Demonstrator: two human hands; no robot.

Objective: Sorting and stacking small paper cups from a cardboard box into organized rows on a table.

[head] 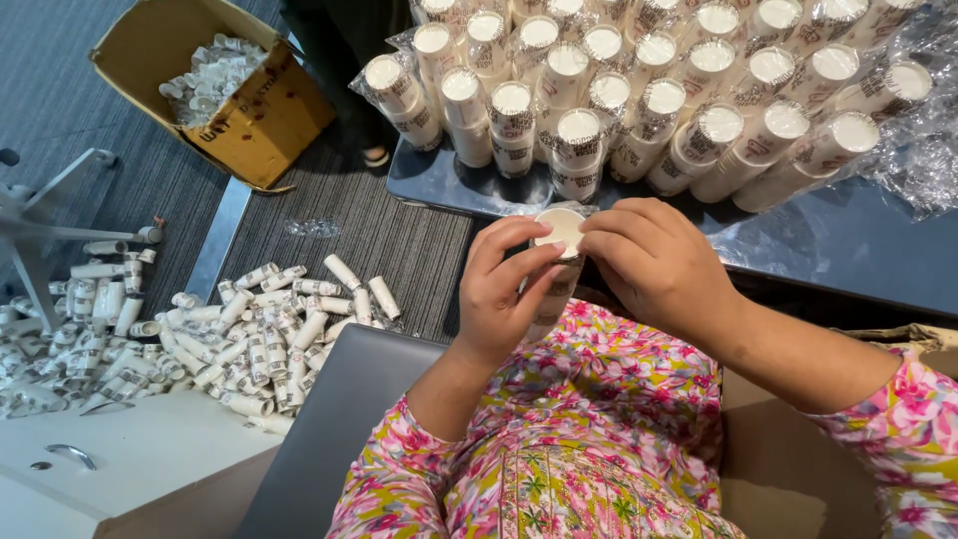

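Both hands meet at a wrapped cup stack (555, 262) held over the lap, at the table edge (599, 225). Left hand (504, 289) clasps its side; right hand (654, 262) pinches the plastic at its top. Many wrapped stacks (639, 90) crowd the table; loose stacks (269, 329) litter the floor beside the cardboard box (249, 110). Little free room.

Near the middle, the left hand (504, 289) and right hand (654, 262) meet over a wrapped stack of cups (555, 262), fingers (519, 235) touching its top, just at the near edge of the counter (848, 245). On the counter beyond, sleeves of cups (639, 90) lie side by side across the far right. On the floor (389, 235) to the left lies a heap of cup stacks (269, 329), and far left stands an open cardboard box (254, 110) holding what seem to be lids (210, 75).
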